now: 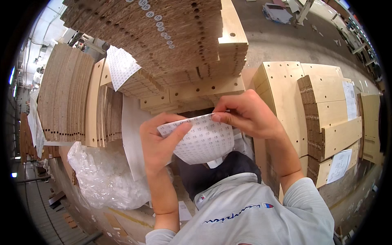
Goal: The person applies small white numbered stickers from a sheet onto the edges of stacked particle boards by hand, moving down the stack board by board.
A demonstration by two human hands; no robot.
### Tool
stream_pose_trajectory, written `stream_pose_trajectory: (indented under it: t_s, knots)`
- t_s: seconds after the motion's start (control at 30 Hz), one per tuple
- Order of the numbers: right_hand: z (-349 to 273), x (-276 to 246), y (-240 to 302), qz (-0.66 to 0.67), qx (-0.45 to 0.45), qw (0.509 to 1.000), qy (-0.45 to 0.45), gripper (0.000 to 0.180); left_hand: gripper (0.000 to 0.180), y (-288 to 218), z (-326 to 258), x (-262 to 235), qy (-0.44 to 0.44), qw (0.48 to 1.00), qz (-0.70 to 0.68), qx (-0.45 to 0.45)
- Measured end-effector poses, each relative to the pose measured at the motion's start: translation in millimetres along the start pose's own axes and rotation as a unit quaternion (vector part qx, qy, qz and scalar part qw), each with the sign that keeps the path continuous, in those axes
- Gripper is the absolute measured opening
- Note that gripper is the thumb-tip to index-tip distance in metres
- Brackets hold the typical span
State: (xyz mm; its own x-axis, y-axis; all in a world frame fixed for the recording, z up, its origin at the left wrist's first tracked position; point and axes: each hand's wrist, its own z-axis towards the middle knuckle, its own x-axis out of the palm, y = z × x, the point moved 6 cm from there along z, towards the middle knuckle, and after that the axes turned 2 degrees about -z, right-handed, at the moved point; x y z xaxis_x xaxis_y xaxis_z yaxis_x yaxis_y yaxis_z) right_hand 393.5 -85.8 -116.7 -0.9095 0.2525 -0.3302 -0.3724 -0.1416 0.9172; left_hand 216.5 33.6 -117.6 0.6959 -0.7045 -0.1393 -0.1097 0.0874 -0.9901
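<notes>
A white sheet of round number stickers [204, 141] is stretched between my hands, its lower part curving down toward my lap. My left hand [159, 141] grips its left edge, thumb on the printed face. At the upper right corner, my right hand [245, 116] pinches the sheet's edge between thumb and fingers; whether a single sticker is between the fingertips I cannot tell. Just ahead rises a tall stack of particle boards [179, 45] with drilled holes. A row of white round stickers [159, 25] runs down the board edges.
Another sticker sheet [121, 67] lies on boards at the left. Beyond it stand upright boards [67, 94]. Crumpled clear plastic [108, 179] sits at the lower left. Stacked pale boards [281, 106] and more boards with paper sheets [339, 163] are at the right.
</notes>
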Motion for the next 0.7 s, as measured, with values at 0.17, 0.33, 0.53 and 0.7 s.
stream_pose_trajectory:
  t_s: [0.17,0.33,0.53,0.7]
  knots:
    - [-5.4,-10.6,5.0,-0.091,-0.047,0.993,-0.062,0.015,0.015,3.2,-0.7,4.7,0.002,1.0,-0.023,0.002]
    - [-11.5,-2.8,30.0,-0.343,-0.226,0.892,-0.189,0.029,0.016,-2.1,1.5,15.4,-0.016,1.0,0.006,-0.006]
    - [-9.5,6.2,20.4,-0.376,-0.25,0.876,-0.168,0.024,0.017,0.0,2.3,11.7,-0.026,1.0,0.013,0.002]
    - [-9.6,11.3,12.9,-0.375,-0.256,0.877,-0.16,0.023,0.017,8.9,0.8,12.0,-0.03,0.999,-0.002,-0.019]
